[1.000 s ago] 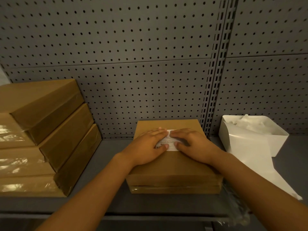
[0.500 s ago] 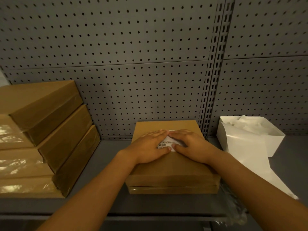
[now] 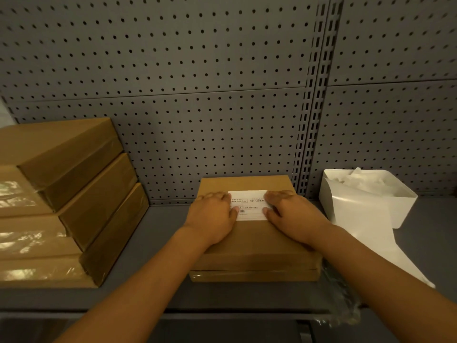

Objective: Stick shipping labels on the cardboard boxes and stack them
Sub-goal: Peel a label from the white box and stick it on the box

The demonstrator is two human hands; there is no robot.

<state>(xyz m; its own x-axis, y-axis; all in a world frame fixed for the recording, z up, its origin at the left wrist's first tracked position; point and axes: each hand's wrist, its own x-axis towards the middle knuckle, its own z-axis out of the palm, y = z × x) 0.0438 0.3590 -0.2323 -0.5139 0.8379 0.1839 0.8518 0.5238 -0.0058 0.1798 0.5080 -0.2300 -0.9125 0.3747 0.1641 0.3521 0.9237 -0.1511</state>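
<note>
A flat brown cardboard box (image 3: 254,241) lies in the middle of the grey shelf, on top of another box (image 3: 254,276) of the same size. A white shipping label (image 3: 248,205) with print and a barcode lies on its top. My left hand (image 3: 212,216) presses flat on the label's left end. My right hand (image 3: 294,214) presses flat on its right end. The label's middle shows between the two hands.
A stepped stack of three brown boxes (image 3: 61,204) wrapped in shiny film stands at the left. At the right a white bin (image 3: 400,211) holds crumpled backing paper, and a long white strip (image 3: 371,231) trails from it. Clear film (image 3: 338,300) hangs over the shelf's front edge. Pegboard wall behind.
Both hands have slid apart, the left one leftward and the right one rightward, and the label's middle has come into view.
</note>
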